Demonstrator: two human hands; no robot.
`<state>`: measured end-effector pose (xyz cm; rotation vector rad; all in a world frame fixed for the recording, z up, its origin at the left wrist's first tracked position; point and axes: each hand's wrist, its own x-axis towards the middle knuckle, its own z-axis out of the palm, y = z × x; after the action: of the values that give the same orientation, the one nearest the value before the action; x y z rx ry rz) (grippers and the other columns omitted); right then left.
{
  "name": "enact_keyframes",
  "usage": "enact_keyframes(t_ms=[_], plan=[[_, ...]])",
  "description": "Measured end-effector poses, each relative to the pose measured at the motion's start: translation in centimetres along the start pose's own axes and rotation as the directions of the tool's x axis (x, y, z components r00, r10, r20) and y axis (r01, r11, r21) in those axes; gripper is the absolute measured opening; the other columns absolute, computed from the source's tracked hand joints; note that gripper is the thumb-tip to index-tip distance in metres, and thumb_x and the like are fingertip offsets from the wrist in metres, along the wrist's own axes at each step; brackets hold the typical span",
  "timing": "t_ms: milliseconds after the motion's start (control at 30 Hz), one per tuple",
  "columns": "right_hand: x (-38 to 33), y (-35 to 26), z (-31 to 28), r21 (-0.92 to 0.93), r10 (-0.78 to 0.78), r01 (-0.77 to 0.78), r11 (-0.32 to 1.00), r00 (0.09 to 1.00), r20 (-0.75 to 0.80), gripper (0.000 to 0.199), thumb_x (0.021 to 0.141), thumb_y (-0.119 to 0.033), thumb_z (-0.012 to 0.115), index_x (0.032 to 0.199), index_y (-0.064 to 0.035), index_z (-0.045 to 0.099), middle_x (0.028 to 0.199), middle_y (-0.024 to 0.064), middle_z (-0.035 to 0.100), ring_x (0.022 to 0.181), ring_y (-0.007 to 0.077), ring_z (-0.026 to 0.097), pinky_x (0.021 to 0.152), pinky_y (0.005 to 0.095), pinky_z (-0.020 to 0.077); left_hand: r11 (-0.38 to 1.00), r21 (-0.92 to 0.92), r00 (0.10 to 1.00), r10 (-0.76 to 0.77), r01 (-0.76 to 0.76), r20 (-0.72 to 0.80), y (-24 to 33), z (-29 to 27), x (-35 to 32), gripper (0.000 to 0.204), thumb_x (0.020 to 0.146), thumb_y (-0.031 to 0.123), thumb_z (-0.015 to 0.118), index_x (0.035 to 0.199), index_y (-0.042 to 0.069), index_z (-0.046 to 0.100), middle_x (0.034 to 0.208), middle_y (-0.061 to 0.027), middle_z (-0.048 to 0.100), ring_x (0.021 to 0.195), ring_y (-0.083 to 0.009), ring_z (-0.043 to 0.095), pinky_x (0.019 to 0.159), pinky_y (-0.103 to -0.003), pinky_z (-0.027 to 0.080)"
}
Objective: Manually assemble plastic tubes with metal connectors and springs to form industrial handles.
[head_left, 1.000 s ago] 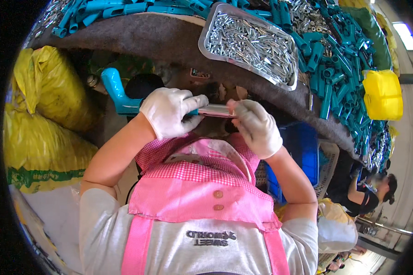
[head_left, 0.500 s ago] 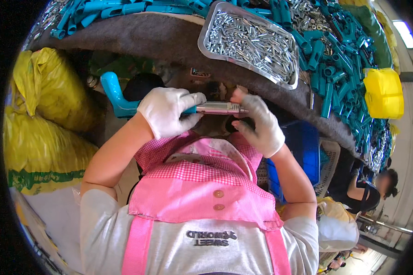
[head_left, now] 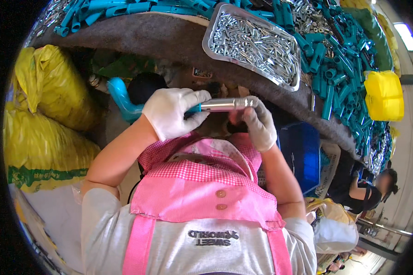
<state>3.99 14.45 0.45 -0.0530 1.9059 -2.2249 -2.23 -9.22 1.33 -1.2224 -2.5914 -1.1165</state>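
Note:
A teal L-shaped handle (head_left: 119, 94) with a silver metal shaft (head_left: 219, 106) lies level in front of my body. Its bent teal end points left and the shaft points right. My left hand (head_left: 170, 112), in a white glove, is wrapped around the teal part just short of the shaft. At the ringed far end of the shaft, my gloved right hand (head_left: 261, 128) closes its fingers and thumb around the tip. Some of those fingertips are blurred, and the very end is hidden by them.
A metal tray (head_left: 206, 39) of bolts and pins sits on the dark-covered bench (head_left: 124, 41) ahead. Teal tube parts (head_left: 330, 75) are heaped beside it. Yellow sacks (head_left: 55, 91) stand left. A blue bin (head_left: 300, 153) stands right, with a person (head_left: 365, 195) beyond.
My right hand has moved from spread fingers beside the shaft's tip to closing around it. The handle and my left hand have shifted slightly to the right.

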Motion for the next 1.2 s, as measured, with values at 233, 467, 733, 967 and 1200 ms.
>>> enact_keyframes(t_ms=[233, 467, 733, 967, 1200], plan=[[1.0, 0.3, 5.1, 0.327, -0.327, 0.332, 0.885, 0.942, -0.07, 0.104, 0.071, -0.051, 0.071, 0.145, -0.012, 0.01, 0.144, 0.0165, 0.026, 0.134, 0.0321, 0.026, 0.108, 0.0469, 0.023, 0.383, -0.742, 0.834, -0.29, 0.55, 0.469, 1.6, -2.2, 0.4, 0.029, 0.086, 0.014, 0.058, 0.11, -0.002, 0.056, 0.076, -0.0006, 0.057, 0.069, -0.0065, 0.053, 0.062, -0.022, 0.043], [4.7, 1.4, 4.5, 0.531, -0.337, 0.453, 0.716, 0.891, -0.305, 0.025, 0.096, -0.03, 0.042, 0.1, -0.0051, 0.043, 0.083, 0.0127, 0.056, 0.087, 0.0219, 0.055, 0.083, 0.0371, 0.0432, 0.996, -0.07, 0.973, -0.077, 0.064, -0.215, 2.1, 3.2, 0.2, 0.034, 0.077, 0.017, 0.067, 0.106, 0.002, 0.059, 0.086, -0.0185, 0.063, 0.077, -0.0353, 0.062, 0.065, -0.035, 0.05], [-2.1, 2.9, 2.2, -0.654, -0.124, 0.283, 0.702, 0.952, 0.279, 0.075, 0.071, -0.017, 0.071, 0.134, 0.0002, 0.033, 0.122, 0.024, 0.052, 0.114, 0.0347, 0.052, 0.095, 0.038, 0.0404, -0.14, -0.917, 0.521, -0.849, -0.374, -0.083, -1.0, 5.4, 0.2, 0.026, 0.097, 0.034, 0.039, 0.103, 0.008, 0.042, 0.078, -0.0079, 0.051, 0.069, -0.0192, 0.053, 0.071, -0.037, 0.047], [-4.1, 11.5, 1.1, -0.94, 0.247, -0.135, 0.314, 0.967, -0.057, 0.049, 0.078, -0.034, 0.063, 0.118, -0.0088, 0.05, 0.088, 0.0207, 0.064, 0.079, 0.0366, 0.063, 0.069, 0.0443, 0.0508, -0.939, -0.119, -0.154, -0.176, 0.323, 0.972, -19.2, 34.0, -7.9, 0.022, 0.085, 0.028, 0.046, 0.09, 0.009, 0.056, 0.086, -0.0078, 0.059, 0.074, -0.0245, 0.059, 0.068, -0.04, 0.052], [-3.9, 15.1, -1.2, -0.975, 0.328, -0.143, 0.172, 0.941, -0.081, 0.053, 0.076, -0.04, 0.062, 0.116, -0.0065, 0.053, 0.087, 0.0197, 0.065, 0.075, 0.0358, 0.063, 0.067, 0.0432, 0.0511, -0.784, -0.159, -0.212, -0.348, 0.6, 0.913, -14.9, 34.9, -8.6, 0.026, 0.086, 0.031, 0.045, 0.095, 0.01, 0.058, 0.094, -0.0088, 0.059, 0.082, -0.0252, 0.059, 0.073, -0.039, 0.05]])
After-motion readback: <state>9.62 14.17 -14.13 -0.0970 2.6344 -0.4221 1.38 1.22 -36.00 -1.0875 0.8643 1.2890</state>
